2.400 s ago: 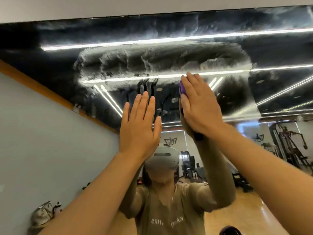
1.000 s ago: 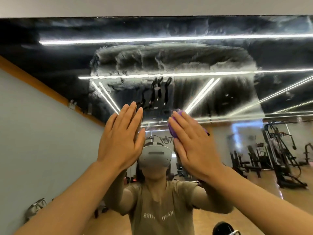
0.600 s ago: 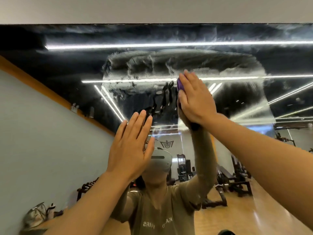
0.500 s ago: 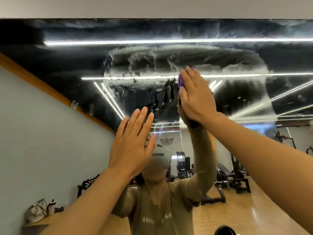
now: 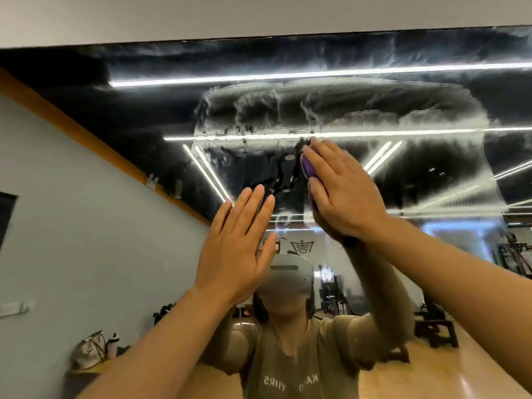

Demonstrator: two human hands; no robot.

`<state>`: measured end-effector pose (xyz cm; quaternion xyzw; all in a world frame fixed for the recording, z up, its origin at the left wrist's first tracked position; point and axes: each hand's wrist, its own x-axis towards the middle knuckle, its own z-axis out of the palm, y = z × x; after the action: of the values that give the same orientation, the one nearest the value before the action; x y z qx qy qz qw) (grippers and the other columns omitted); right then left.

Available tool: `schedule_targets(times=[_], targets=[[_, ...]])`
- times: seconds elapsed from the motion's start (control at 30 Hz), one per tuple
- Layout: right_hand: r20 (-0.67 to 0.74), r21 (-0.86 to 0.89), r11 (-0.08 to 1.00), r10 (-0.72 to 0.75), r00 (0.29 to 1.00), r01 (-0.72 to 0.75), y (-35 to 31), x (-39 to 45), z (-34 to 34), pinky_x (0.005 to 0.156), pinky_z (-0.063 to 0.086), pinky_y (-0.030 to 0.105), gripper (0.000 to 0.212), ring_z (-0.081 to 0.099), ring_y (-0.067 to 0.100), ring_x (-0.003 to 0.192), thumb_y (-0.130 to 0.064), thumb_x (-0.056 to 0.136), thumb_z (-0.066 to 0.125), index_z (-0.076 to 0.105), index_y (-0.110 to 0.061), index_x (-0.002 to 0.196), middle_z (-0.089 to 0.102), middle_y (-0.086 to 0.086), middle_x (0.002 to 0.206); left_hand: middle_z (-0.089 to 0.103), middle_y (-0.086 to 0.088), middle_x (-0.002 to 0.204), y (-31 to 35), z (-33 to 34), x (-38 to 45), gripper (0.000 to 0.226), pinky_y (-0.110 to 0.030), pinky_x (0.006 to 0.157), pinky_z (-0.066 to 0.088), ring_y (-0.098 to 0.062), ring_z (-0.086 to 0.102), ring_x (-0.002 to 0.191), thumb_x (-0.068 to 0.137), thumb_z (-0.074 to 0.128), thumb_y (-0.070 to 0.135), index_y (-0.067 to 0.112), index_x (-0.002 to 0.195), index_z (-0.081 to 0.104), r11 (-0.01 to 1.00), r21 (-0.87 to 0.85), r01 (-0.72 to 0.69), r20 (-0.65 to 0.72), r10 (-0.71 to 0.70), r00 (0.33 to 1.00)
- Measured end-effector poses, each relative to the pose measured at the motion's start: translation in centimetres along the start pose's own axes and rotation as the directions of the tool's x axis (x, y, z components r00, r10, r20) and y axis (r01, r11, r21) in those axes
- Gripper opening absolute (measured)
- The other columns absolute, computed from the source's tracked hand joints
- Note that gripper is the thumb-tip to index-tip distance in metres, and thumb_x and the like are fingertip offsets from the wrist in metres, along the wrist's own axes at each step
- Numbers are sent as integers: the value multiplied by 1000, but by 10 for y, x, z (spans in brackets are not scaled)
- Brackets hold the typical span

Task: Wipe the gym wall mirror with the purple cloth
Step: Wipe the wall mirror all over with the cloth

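The gym wall mirror (image 5: pixel 417 174) fills the view, with a wide patch of whitish wet streaks across its upper middle. My right hand (image 5: pixel 342 188) lies flat with straight fingers, pressing the purple cloth (image 5: pixel 307 168) against the glass just below the streaked patch; only the cloth's left edge shows past my fingers. My left hand (image 5: pixel 239 246) rests flat against the mirror lower and to the left, fingers straight and together, holding nothing. My own reflection with a white headset sits behind both arms.
The mirror's top edge meets a pale wall strip (image 5: pixel 259 15) above. In the reflection I see a grey wall with an orange band at left, a bag and bottle on a low shelf (image 5: pixel 95 349), and gym machines on a wooden floor at right.
My right hand has slid the cloth down and slightly right from the streak line. My left hand has stayed low on the glass, shifting only a little.
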<state>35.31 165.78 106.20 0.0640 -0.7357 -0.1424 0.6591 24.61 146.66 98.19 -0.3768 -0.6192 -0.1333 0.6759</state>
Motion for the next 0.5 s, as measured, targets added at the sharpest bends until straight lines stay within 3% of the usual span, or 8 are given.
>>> schedule_targets(times=[0.17, 0.33, 0.5], targets=[[-23, 29, 996, 86, 996, -85, 0, 61, -1, 122, -2, 27, 60, 11, 20, 155, -35, 102, 29, 26, -17, 159, 21, 3, 167, 22, -2, 167, -1, 0, 0, 61, -37, 125, 9, -15, 12, 155, 106, 25, 46, 17, 159, 29, 1000, -5, -4, -34, 4, 999], [-20, 26, 998, -53, 998, 54, -22, -23, 9, 125, 4, 29, 58, 20, 19, 153, -34, 101, 34, 35, -16, 157, 30, 3, 163, 25, -3, 166, -2, 2, 1, 60, -38, 125, 11, -15, 15, 155, 104, 31, 42, 16, 158, 31, 1000, -26, -7, -40, 5, 999], [32, 27, 989, -147, 989, 147, -36, -85, 8, 126, 9, 31, 56, 18, 15, 154, -34, 103, 35, 35, -16, 155, 29, 1, 163, 30, -5, 164, -3, -3, -3, 60, -36, 125, 11, -17, 21, 153, 102, 35, 38, 12, 156, 35, 997, -80, -18, -56, 14, 998]])
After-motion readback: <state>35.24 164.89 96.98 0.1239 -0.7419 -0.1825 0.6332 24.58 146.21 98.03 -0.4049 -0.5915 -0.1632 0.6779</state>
